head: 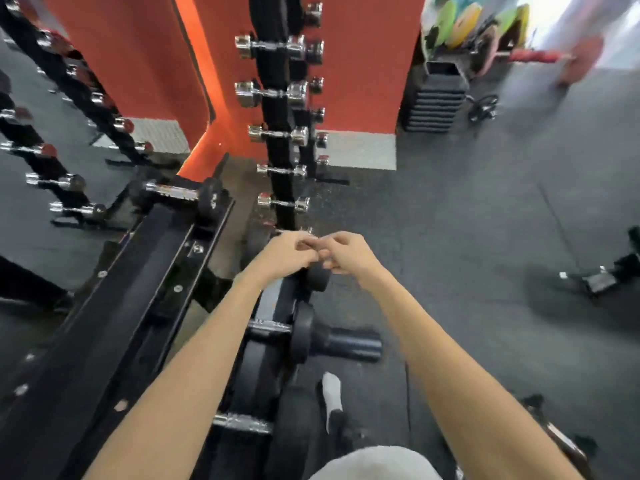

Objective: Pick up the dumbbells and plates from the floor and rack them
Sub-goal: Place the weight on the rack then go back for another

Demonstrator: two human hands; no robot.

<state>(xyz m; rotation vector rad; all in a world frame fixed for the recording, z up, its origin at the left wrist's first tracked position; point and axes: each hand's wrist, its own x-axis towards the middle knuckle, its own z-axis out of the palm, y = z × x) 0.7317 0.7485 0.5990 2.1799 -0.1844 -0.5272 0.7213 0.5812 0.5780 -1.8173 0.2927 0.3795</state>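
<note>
My left hand [282,254] and my right hand [349,254] meet fingertip to fingertip in the middle of the view, fingers curled. They hover just above the round end of a black dumbbell [317,280] on the lower tier of a black horizontal rack [138,271]. Whether either hand grips anything is hidden by the fingers and blur. More black dumbbells with chrome handles [301,332] [242,422] lie on the same tier nearer me. One black dumbbell [183,194] rests at the far end of the upper tier.
A tall vertical rack [277,133] holds several chrome dumbbells against an orange wall. A mirror is at left. A black cylinder [349,344] lies on the rubber floor by my socked foot [330,393]. A weight stack [436,102] and coloured plates [464,22] stand far right.
</note>
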